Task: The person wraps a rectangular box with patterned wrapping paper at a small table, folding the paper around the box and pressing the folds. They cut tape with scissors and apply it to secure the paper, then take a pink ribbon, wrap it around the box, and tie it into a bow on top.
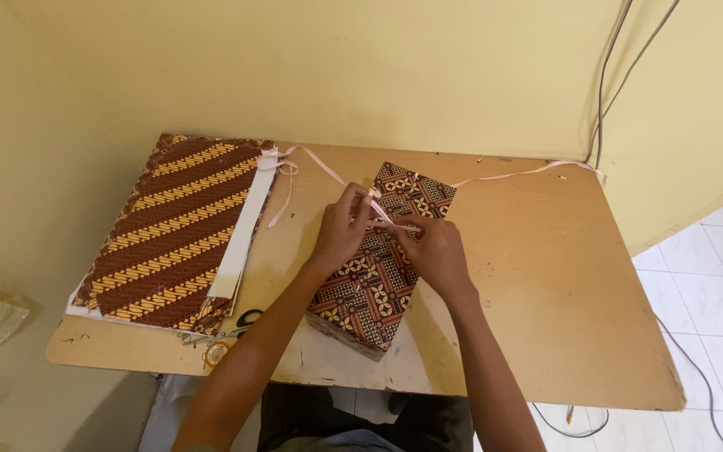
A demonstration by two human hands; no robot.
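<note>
Tying the pale pink ribbon (pixel 395 219) neatly calls for even tension on both strands, with the crossing kept centred on the box's top face so it does not slide off an edge. The left hand (pixel 340 228) and the right hand (pixel 435 251) are both closed in a pinch on the ribbon over the wrapped box (pixel 370 289), which lies mid-table (pixel 546 285), its far end pointing to about 1 o'clock. The box wears brown-and-cream geometric patterned paper; ribbon tails trail toward 11 and 2 o'clock.
</note>
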